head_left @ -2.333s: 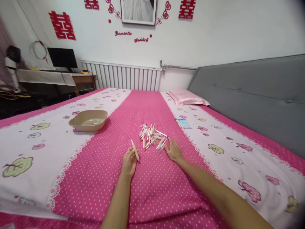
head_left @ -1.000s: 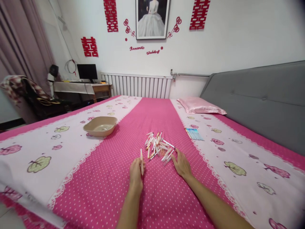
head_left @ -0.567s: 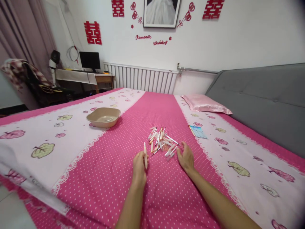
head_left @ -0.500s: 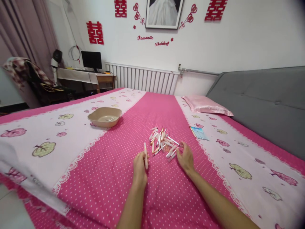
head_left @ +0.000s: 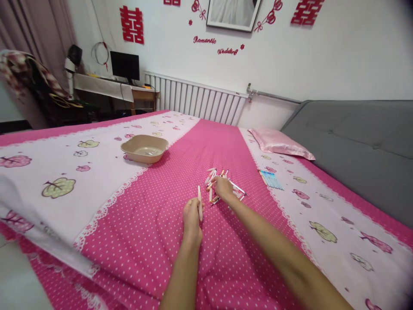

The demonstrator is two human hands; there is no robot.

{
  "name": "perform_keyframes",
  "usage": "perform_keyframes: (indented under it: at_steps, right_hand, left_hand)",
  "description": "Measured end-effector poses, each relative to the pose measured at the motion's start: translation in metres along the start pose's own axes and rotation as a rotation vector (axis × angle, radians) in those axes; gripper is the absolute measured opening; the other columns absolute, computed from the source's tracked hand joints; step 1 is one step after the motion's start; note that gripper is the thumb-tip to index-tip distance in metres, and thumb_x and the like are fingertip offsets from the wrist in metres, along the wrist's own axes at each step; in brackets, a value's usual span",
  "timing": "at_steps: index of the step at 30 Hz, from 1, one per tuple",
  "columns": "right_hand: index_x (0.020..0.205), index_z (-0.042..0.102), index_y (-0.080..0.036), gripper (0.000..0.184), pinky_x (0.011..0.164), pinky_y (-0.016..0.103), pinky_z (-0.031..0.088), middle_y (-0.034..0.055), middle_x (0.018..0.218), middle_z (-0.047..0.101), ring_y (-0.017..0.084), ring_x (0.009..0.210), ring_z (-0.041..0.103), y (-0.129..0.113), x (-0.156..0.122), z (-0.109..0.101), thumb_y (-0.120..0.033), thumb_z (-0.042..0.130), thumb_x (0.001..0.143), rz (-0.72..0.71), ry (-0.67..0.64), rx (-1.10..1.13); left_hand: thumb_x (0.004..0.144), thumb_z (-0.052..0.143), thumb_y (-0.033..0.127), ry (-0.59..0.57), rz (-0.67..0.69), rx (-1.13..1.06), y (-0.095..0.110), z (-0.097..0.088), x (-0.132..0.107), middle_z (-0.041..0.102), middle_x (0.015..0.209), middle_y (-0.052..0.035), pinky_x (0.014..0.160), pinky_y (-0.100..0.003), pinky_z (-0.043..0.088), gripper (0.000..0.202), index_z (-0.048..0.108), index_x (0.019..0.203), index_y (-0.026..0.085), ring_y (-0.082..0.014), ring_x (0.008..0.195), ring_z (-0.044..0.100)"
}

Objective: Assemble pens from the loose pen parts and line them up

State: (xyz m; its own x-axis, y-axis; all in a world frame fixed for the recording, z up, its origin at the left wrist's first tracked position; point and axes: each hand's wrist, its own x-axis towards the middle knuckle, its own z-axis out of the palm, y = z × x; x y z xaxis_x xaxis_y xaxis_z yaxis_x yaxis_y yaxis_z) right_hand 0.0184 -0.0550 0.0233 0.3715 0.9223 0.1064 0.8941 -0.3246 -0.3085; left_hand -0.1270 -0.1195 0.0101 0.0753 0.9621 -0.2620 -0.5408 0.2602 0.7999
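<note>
On the pink dotted bedspread (head_left: 180, 258) lies a pile of white and orange pens (head_left: 216, 178). My left hand (head_left: 192, 217) rests on the bed just short of the pile, fingers closed round one white pen (head_left: 199, 202) that points away from me. Over the pile's near side my right hand (head_left: 222, 187) reaches in, its fingers curled down among the pens; what they grip is hidden.
A tan bowl (head_left: 144, 149) sits to the left on the white floral strip. A bundle of light-blue pens (head_left: 271, 178) lies to the right, a pink pillow (head_left: 280, 144) beyond it. A grey headboard (head_left: 355, 142) runs along the right.
My right hand has moved left from beside the pile onto it, fingers curling down. My left hand stays put with its pen. The camera has tilted down slightly.
</note>
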Motion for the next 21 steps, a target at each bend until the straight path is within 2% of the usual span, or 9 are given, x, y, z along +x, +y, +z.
perform_keyframes:
  at_steps: [8,14,17,21]
  right_hand:
    - [0.085,0.073,-0.023,0.024,0.063,0.021,0.041,0.0031,0.079,0.073,0.016,0.079,0.067,-0.009,-0.006,0.004,-0.019,0.050,0.082,-0.040,-0.143,-0.010]
    - [0.105,0.068,-0.025,0.032,0.064,0.021,0.041,0.0016,0.086,0.074,0.014,0.082,0.067,-0.003,-0.002,0.008,-0.018,0.042,0.086,-0.065,-0.122,0.004]
    - [0.101,0.069,-0.024,0.030,0.066,0.021,0.041,0.0029,0.087,0.073,0.015,0.084,0.066,0.000,0.003,0.013,-0.018,0.045,0.085,-0.091,-0.145,0.001]
    - [0.096,0.070,-0.025,0.025,0.069,0.022,0.041,0.0028,0.093,0.072,0.016,0.088,0.064,0.003,0.008,0.020,-0.016,0.056,0.078,-0.133,-0.174,0.015]
  left_hand:
    - [0.069,0.060,0.023,-0.015,-0.034,0.007,-0.002,0.000,-0.001,0.045,0.047,0.0068,0.040,-0.019,0.025,0.012,0.056,0.061,0.016,-0.0050,0.039,0.036]
    - [0.067,0.062,0.025,-0.011,-0.035,0.005,-0.001,-0.002,-0.001,0.047,0.049,0.0064,0.042,-0.019,0.027,0.013,0.056,0.061,0.015,-0.0053,0.041,0.039]
    - [0.067,0.061,0.024,-0.007,-0.041,0.012,0.000,-0.002,-0.001,0.048,0.050,0.0061,0.042,-0.019,0.027,0.011,0.057,0.061,0.015,-0.0057,0.041,0.040]
    - [0.068,0.060,0.023,0.002,-0.051,0.022,0.000,-0.001,0.000,0.048,0.050,0.0057,0.042,-0.020,0.027,0.010,0.057,0.061,0.015,-0.0056,0.040,0.039]
